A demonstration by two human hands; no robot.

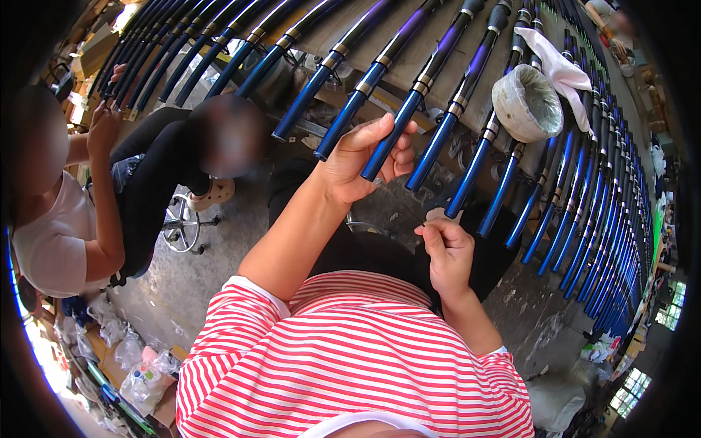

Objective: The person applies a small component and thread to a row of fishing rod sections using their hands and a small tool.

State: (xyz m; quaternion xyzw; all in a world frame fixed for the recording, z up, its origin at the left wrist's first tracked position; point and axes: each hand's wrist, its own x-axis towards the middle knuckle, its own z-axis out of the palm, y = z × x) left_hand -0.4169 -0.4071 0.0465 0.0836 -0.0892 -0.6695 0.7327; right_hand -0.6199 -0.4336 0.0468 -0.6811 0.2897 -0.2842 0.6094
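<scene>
A long row of fishing rods lies side by side, their glossy blue butt ends jutting over the table edge towards me. My left hand (369, 157) is closed round the butt of one fishing rod (391, 146), thumb on the near side and fingers curled beyond it. Lower and to the right, my right hand (447, 252) is held in a pinch, apart from the rods. Something thin and dark seems to stick out at its fingertips, too fine to make out. Just above this hand hangs the end of another blue rod (467, 179).
A whitish, stained round tub (527, 104) rests on the rods, with a white cloth (558, 66) beside it. At the left another person (62, 226) sits handling rods. A wheeled stool base (182, 225) stands on the floor; plastic bags (146, 383) lie at lower left.
</scene>
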